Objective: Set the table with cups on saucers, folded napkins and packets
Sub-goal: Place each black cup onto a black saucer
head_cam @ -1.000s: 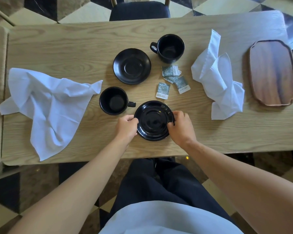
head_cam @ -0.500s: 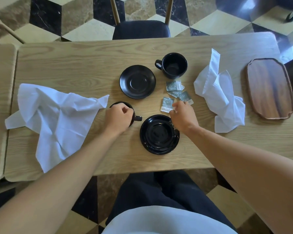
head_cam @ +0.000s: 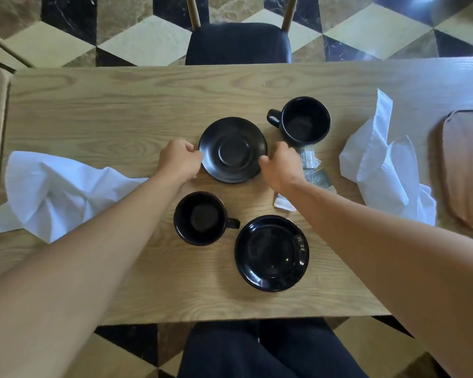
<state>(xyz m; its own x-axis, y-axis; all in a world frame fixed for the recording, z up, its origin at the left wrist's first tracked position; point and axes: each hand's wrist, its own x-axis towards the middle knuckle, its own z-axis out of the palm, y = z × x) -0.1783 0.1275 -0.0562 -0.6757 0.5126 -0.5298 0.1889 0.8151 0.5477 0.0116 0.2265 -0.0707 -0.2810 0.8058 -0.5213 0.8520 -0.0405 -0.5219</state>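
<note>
Reaching across the table [head_cam: 93,105], I've got my left hand [head_cam: 179,160] and right hand [head_cam: 281,166] curled loosely at opposite edges of the far saucer [head_cam: 232,150], touching its rim; can't tell if they're actually gripping. Near cup [head_cam: 201,218] sits beside the near saucer [head_cam: 272,253].

I see both hands flanking the far black saucer [head_cam: 232,150] on the wooden table [head_cam: 99,110]: left hand [head_cam: 179,159] curled at its left rim, right hand [head_cam: 281,166] at its right rim.
</note>
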